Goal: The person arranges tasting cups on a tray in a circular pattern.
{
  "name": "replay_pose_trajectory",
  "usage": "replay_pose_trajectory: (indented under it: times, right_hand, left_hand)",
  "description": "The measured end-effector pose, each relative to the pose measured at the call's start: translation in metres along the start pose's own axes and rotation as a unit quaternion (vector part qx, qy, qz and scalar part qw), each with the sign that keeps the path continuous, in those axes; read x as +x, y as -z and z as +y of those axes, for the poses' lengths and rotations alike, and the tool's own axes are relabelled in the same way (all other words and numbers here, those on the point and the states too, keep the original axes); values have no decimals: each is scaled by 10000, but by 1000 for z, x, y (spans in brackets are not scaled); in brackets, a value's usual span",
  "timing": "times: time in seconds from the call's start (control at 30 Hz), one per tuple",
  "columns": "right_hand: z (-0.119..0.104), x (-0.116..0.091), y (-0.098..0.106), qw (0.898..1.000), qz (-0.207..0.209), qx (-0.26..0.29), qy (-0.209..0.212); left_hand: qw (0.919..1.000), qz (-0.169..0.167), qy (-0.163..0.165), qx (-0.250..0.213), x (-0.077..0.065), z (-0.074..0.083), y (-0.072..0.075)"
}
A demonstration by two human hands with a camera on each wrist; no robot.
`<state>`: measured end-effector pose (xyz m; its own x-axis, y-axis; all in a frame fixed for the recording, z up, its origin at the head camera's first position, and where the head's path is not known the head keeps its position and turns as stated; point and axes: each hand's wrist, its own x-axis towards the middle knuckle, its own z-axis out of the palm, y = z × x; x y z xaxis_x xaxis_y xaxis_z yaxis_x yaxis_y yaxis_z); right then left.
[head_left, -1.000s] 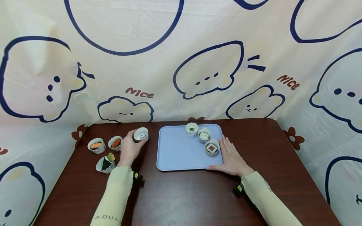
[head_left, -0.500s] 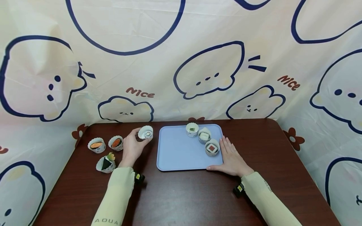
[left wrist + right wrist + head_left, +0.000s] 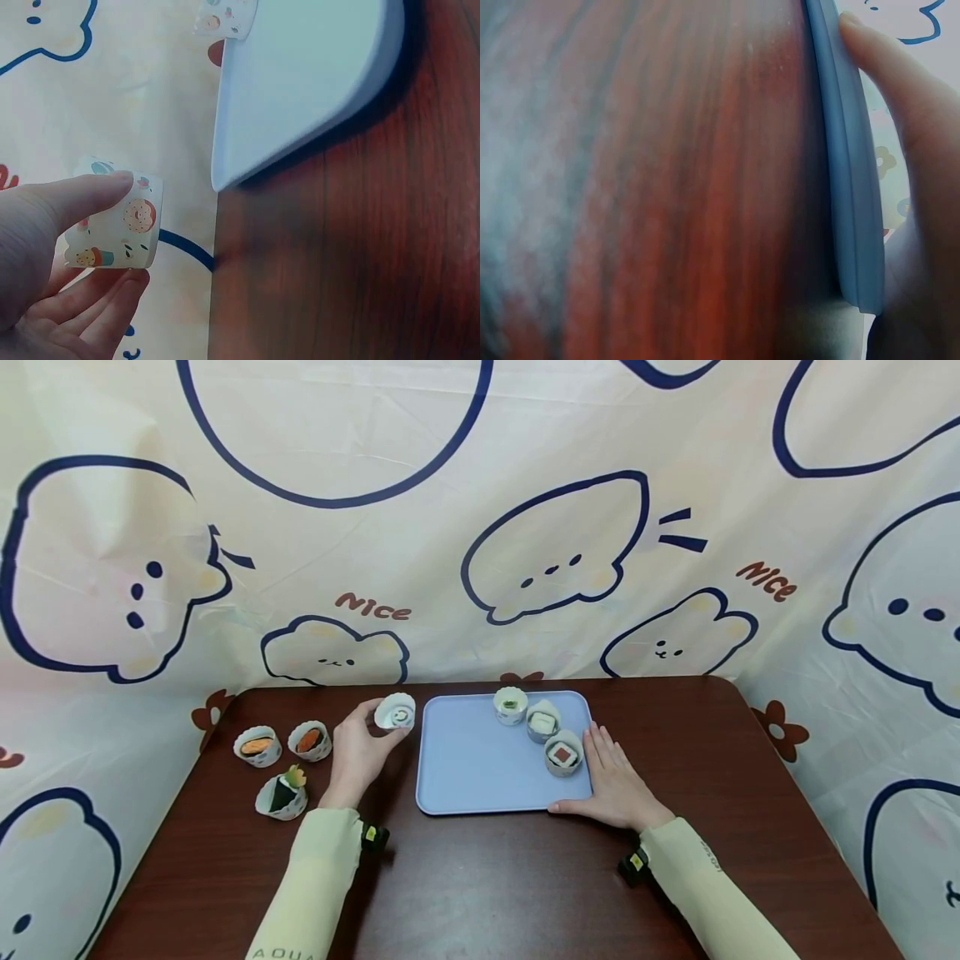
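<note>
In the head view my left hand [image 3: 356, 758] holds a small patterned paper cup [image 3: 395, 713] with a white sushi roll inside, just left of the pale blue tray [image 3: 468, 768]. The left wrist view shows the thumb on one side of this cup [image 3: 139, 217] and the fingers on the other. My right hand [image 3: 618, 783] lies with straight fingers along the tray's right edge, thumb at its near right corner. Inside the tray, towards the right, stand three filled cups: one with a green-topped piece [image 3: 511, 705], a pale one [image 3: 543, 722] and one with a reddish square [image 3: 562, 753].
On the left of the dark wooden table [image 3: 487, 885] stand two cups with orange-topped sushi, one farther left [image 3: 257, 747] and one nearer the left hand [image 3: 310, 741]. A cup with a dark wrapped piece [image 3: 282, 795] stands closer. A printed cloth [image 3: 435, 643] hangs behind.
My left hand has moved to the right with the paper cup, away from the other cups and closer to the tray. The right hand and the tray have stayed in place.
</note>
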<state>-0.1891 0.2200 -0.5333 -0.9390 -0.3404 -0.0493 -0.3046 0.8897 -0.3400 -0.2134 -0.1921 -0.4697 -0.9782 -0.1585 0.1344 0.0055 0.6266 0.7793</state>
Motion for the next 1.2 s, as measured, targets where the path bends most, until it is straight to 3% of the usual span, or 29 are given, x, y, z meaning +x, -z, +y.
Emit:
replay_pose_trajectory:
  times: [0.9,1.2]
  right_hand:
    - [-1,0,2,10000,-8,-65,54]
    - [-2,-1,2,10000,-19,-67,53]
  left_hand:
    - [9977,-167,-654,-70,-11,27,-26]
    - [9973,-297,-662,-68,-20,34,-39]
